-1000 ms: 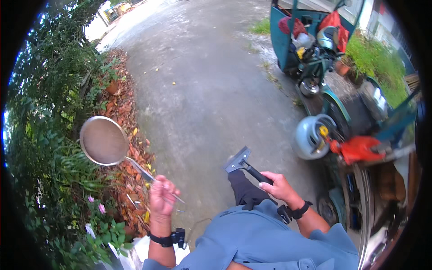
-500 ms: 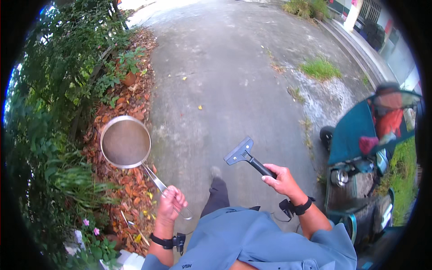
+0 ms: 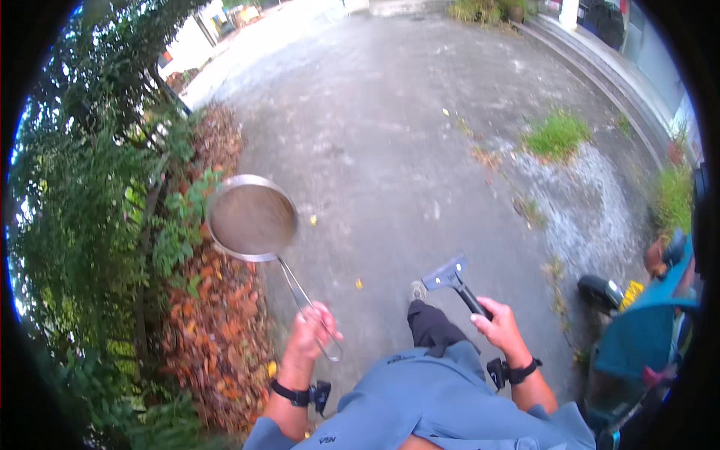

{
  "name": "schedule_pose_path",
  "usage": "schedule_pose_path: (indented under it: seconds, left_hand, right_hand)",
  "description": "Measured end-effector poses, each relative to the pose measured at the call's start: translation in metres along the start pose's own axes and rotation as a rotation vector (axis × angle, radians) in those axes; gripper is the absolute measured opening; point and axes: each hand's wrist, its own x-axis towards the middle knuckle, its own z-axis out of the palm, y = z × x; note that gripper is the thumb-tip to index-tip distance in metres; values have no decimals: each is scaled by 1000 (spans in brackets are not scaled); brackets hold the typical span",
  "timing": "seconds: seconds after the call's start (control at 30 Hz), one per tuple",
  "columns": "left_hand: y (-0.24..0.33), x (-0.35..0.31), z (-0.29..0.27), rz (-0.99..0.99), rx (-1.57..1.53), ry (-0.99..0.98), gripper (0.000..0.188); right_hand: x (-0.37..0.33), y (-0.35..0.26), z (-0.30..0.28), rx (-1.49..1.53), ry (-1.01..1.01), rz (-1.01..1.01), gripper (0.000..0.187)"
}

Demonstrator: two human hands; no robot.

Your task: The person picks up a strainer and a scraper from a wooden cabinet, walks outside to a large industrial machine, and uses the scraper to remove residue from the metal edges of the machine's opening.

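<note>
Concrete paving (image 3: pixel 390 150) fills frame centre; my left hand (image 3: pixel 309 337) grips the mesh strainer (image 3: pixel 253 219) handle, held level, my right hand (image 3: pixel 499 326) clenches the scraper (image 3: pixel 448 276), blade forward.

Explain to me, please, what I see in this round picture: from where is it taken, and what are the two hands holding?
A wide camera worn on a person's head took it, looking down, so edges bend. The forearms rising from the lower edge are the person's own. The left hand holds a round metal mesh strainer by its wire handle. The right hand grips a black-handled scraper, blade forward. Below lies a grey concrete path, with dry brown leaves and green bushes along its left side.
</note>
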Motion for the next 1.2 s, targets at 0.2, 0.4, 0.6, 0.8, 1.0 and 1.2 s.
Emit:
schedule_pose_path:
  seconds: [0.2, 0.4, 0.6, 0.8, 1.0, 1.2]
  left_hand:
    - [32, 205, -40, -254, -16, 82, 21]
    - [166, 369, -34, 102, -88, 147, 24]
    - [158, 529, -134, -13, -386, 171, 27]
    - [286, 779, -171, -38, -411, 160, 26]
    - [425, 984, -146, 67, -112, 4, 24]
    - [446, 1166, -198, -268, 61, 103, 24]
  right_hand:
    - [234, -18, 30, 40, -27, -13, 37]
    - [468, -173, 55, -40, -192, -76, 36]
    - [690, -254, 112, -100, -320, -223, 35]
    - [879, -284, 162, -7, -264, -108, 34]
    - [1046, -341, 184, 74, -144, -93, 35]
    - [1268, -375, 223, 35, -198, -62, 41]
